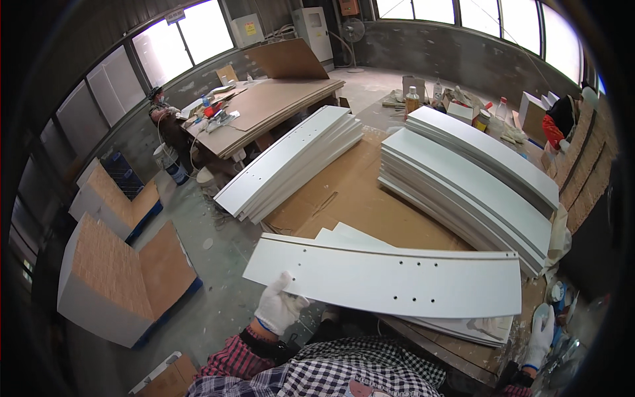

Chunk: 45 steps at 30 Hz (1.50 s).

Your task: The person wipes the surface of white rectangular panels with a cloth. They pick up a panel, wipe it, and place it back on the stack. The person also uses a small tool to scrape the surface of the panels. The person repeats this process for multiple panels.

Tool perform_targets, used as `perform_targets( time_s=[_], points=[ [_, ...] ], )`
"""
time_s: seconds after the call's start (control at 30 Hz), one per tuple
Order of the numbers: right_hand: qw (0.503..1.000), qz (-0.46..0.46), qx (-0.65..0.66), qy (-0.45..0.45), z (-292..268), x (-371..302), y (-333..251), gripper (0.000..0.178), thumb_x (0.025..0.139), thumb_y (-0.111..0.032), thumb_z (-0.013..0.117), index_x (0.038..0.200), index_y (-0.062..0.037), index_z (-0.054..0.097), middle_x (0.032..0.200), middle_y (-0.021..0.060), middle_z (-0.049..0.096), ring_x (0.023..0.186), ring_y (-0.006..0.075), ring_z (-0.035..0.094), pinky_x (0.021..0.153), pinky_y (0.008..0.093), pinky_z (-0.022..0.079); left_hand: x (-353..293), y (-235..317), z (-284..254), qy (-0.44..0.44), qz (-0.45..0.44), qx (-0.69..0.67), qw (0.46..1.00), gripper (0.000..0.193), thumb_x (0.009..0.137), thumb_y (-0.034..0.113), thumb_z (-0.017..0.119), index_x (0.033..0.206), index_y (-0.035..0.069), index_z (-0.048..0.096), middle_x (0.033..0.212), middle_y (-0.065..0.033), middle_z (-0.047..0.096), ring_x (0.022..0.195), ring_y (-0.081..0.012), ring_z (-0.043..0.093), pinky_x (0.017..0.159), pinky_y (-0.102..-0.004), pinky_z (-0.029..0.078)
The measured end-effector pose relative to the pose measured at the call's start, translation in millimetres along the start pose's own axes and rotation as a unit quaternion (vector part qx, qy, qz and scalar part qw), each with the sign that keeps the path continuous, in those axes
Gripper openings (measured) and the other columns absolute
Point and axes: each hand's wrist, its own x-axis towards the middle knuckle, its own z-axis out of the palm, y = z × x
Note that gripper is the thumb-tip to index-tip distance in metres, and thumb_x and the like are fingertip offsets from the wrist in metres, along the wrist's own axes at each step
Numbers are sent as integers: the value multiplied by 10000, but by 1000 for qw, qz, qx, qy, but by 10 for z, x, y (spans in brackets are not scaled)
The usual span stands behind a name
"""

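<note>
A long white drilled board (pixel 383 274), with small dark holes and a groove along its far edge, lies across the near end of the bench on other white boards. My left hand (pixel 278 308), in a white glove, grips its near edge toward the left end, thumb on top and fingers partly hidden below. Past the board's right end, my right hand (pixel 542 336), also gloved, reaches beside small items at the bench's right edge. Its fingers look stretched out, and I see nothing held in them.
Stacks of white boards stand on the brown bench (pixel 357 192): a left stack (pixel 291 159) and a right stack (pixel 463 178). Bottles and boxes (pixel 460 109) sit beyond. Pallets with stacked panels (pixel 109 278) stand left. One person (pixel 169 122) is far left, another (pixel 562 119) far right.
</note>
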Motion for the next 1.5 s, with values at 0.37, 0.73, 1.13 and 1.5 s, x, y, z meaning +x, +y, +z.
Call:
perform_targets(
  time_s=[0.37, 0.73, 1.13, 1.5],
  points=[
    [994, -88, -62, 23, 86, -322, -713, 481, 954, -118, 561, 1412, 3, 470, 1059, 151, 638, 910, 213, 587, 854, 339, 471, 594, 1203, 220, 72, 260, -49, 962, 417, 998, 256, 557, 1302, -7, 447, 1230, -196, 572, 985, -310, 668, 811, -323, 641],
    [998, -41, -51, -10, -9, -583, -965, 425, 905, -121, 647, 1301, 15, 570, 1027, 177, 679, 888, 240, 646, 837, 347, 501, 2044, 1868, -276, 98, 213, -222, 946, 639, 1027, 342, 456, 1392, -165, 319, 1396, -325, 451, 1278, -388, 514, 1074, -424, 490],
    [976, -188, -102, -39, 342, -573, -1539, 589, 873, -376, 686, 1331, -36, 541, 1202, 203, 589, 1033, 354, 626, 867, 416, 506, 1858, 2068, -659, 4, 14, -86, 996, 594, 1066, 392, 324, 1415, -88, 359, 1432, -269, 454, 1303, -382, 493, 1097, -448, 458],
    [947, -178, -221, -152, 1209, -516, -1911, 353, 907, -313, 584, 1156, -65, 554, 1078, 235, 590, 932, 432, 607, 789, 506, 501, 1164, 263, -752, 100, 48, 368, 923, 382, 983, 320, 581, 1250, 46, 588, 1158, -75, 636, 1029, -143, 593, 867, -328, 489]
  ],
)
